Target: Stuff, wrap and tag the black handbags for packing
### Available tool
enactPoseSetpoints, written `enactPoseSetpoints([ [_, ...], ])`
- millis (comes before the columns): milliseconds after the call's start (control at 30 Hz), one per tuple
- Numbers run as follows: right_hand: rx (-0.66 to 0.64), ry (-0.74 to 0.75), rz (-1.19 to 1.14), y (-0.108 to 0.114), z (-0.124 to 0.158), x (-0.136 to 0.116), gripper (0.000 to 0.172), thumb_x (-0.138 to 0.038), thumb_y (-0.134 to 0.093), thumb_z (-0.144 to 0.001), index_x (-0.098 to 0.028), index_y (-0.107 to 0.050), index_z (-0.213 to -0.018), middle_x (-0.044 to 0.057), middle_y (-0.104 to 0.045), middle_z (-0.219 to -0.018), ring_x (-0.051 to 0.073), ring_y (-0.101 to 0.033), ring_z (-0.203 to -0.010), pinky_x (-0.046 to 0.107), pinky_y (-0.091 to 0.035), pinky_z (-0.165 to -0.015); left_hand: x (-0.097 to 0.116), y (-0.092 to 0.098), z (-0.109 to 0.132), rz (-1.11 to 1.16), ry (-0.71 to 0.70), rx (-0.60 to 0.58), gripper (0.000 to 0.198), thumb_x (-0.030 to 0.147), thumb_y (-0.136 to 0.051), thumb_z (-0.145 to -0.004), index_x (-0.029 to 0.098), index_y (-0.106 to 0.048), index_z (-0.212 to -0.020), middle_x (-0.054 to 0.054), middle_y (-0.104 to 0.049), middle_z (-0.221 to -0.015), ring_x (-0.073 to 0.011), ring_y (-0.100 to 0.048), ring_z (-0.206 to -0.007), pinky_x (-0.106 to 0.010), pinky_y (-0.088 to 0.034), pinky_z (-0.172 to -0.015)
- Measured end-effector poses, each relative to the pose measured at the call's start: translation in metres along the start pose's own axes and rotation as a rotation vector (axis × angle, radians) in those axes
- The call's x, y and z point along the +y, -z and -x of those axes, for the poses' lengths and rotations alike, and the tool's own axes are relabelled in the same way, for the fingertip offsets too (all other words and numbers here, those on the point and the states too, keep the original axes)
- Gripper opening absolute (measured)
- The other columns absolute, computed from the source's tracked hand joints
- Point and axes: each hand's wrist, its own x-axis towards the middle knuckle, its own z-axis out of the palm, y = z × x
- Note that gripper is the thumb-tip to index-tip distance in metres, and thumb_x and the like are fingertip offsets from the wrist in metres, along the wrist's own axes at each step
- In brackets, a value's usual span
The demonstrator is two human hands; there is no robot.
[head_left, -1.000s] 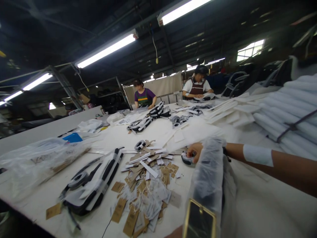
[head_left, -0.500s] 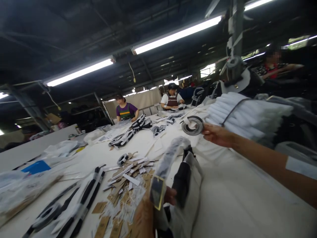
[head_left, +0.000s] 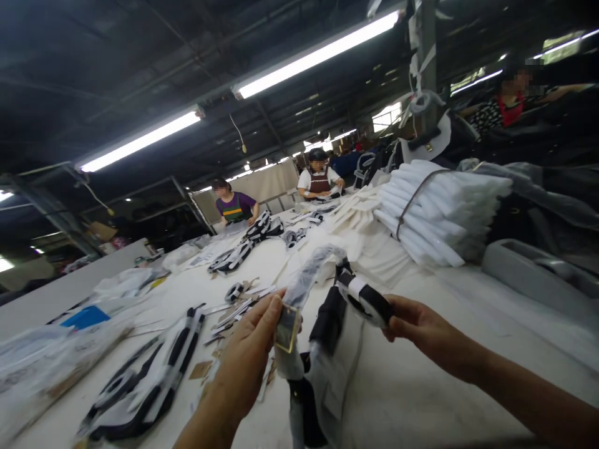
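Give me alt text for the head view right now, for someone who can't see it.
Over a white table, a person's left hand holds a plastic-wrapped strap at its gold-rimmed buckle, while the right hand holds a black-and-white coil. A tied stack of white rolls lies beyond, to the right.

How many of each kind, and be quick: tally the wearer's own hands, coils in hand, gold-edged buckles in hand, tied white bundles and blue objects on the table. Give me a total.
Hands: 2 (left hand, right hand)
Held coil: 1
Held buckle: 1
Tied bundle: 1
Blue object: 1
Total: 6
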Motion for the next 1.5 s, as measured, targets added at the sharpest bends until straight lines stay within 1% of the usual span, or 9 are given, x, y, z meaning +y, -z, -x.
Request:
enactPoseSetpoints([
  [167,-0.088,0.017,0.010,-0.047,0.001,0.003,0.041,-0.046,-0.071,-0.085,-0.021,-0.066,-0.117,0.007,-0.072,-0.096,0.024,-0.069,-0.089,0.035,-0.056,-0.076,0.007,0.004,0.006,-0.014,0.007,-0.056,0.050,0.052,-0.074,-0.082,0.019,-0.069,-0.119,-0.007,-0.073,-0.104,-0.0232,-0.066,-0.098,-0.029,-0.050,-0.084],
  [267,0.004,0.102,0.161,-0.072,-0.003,0.004,0.038,-0.043,-0.074,-0.083,-0.022,-0.067,-0.114,0.004,-0.073,-0.086,0.022,-0.071,-0.073,0.032,-0.056,-0.065,0.013,0.010,0.005,-0.112,-0.031,-0.064,0.041,0.048,-0.075,-0.083,0.018,-0.073,-0.111,-0.006,-0.073,-0.105,-0.0229,-0.064,-0.105,-0.028,-0.046,-0.092],
  [400,0.117,0.252,0.265,-0.101,-0.013,-0.005,0.025,-0.039,-0.072,-0.083,-0.022,-0.070,-0.102,0.002,-0.071,-0.075,0.019,-0.066,-0.060,0.028,-0.052,-0.056,0.023,0.014,-0.001,-0.144,-0.024,-0.107,0.043,0.058,-0.069,-0.084,0.016,-0.074,-0.094,-0.006,-0.071,-0.090,-0.0197,-0.064,-0.090,-0.026,-0.048,-0.080],
  [533,0.183,0.297,0.249,-0.118,-0.026,-0.016,0.020,-0.039,-0.072,-0.083,-0.020,-0.068,-0.091,0.001,-0.069,-0.070,0.016,-0.062,-0.057,0.026,-0.049,-0.053,0.032,0.011,-0.009,-0.199,0.013,-0.120,0.049,0.063,-0.070,-0.080,0.016,-0.072,-0.094,-0.005,-0.068,-0.085,-0.0161,-0.062,-0.076,-0.026,-0.048,-0.070],
  [867,0.189,0.358,0.103,-0.132,-0.036,-0.023,0.016,-0.035,-0.070,-0.085,-0.021,-0.063,-0.087,0.001,-0.066,-0.076,0.014,-0.060,-0.061,0.024,-0.048,-0.053,0.042,0.004,-0.018,-0.245,0.045,-0.122,0.043,0.054,-0.080,-0.073,0.017,-0.066,-0.091,0.000,-0.061,-0.081,-0.0110,-0.056,-0.067,-0.024,-0.047,-0.064],
  [1067,0.219,0.450,0.214,-0.133,-0.035,-0.019,0.014,-0.033,-0.069,-0.087,-0.021,-0.062,-0.085,0.000,-0.063,-0.077,0.014,-0.055,-0.061,0.025,-0.046,-0.056,0.040,0.011,-0.022,-0.270,0.135,-0.240,0.041,0.055,-0.070,-0.082,0.016,-0.071,-0.093,-0.005,-0.069,-0.088,-0.0187,-0.063,-0.080,-0.030,-0.050,-0.076],
  [1233,0.228,0.512,0.324,-0.131,-0.036,-0.021,0.012,-0.032,-0.068,-0.089,-0.021,-0.063,-0.086,0.001,-0.064,-0.080,0.014,-0.057,-0.064,0.025,-0.045,-0.058,0.041,0.013,-0.024,-0.198,0.202,-0.265,0.042,0.051,-0.069,-0.085,0.015,-0.073,-0.107,-0.008,-0.073,-0.093,-0.0212,-0.066,-0.082,-0.033,-0.050,-0.080],
  [1367,0.238,0.536,0.409,-0.127,-0.039,-0.019,0.012,-0.034,-0.068,-0.090,-0.022,-0.062,-0.089,0.002,-0.066,-0.085,0.016,-0.060,-0.069,0.026,-0.044,-0.061,0.040,0.010,-0.025,-0.180,0.189,-0.268,0.048,0.056,-0.071,-0.082,0.015,-0.073,-0.108,-0.008,-0.074,-0.091,-0.0205,-0.066,-0.079,-0.031,-0.049,-0.077],
  [1500,0.259,0.562,0.523,-0.123,-0.042,-0.015,0.012,-0.033,-0.068,-0.090,-0.023,-0.062,-0.091,0.002,-0.069,-0.091,0.019,-0.064,-0.079,0.028,-0.045,-0.069,0.041,0.004,-0.022,-0.281,0.112,-0.203,0.052,0.064,-0.067,-0.081,0.016,-0.076,-0.098,-0.007,-0.074,-0.084,-0.0210,-0.066,-0.076,-0.030,-0.048,-0.073],
])
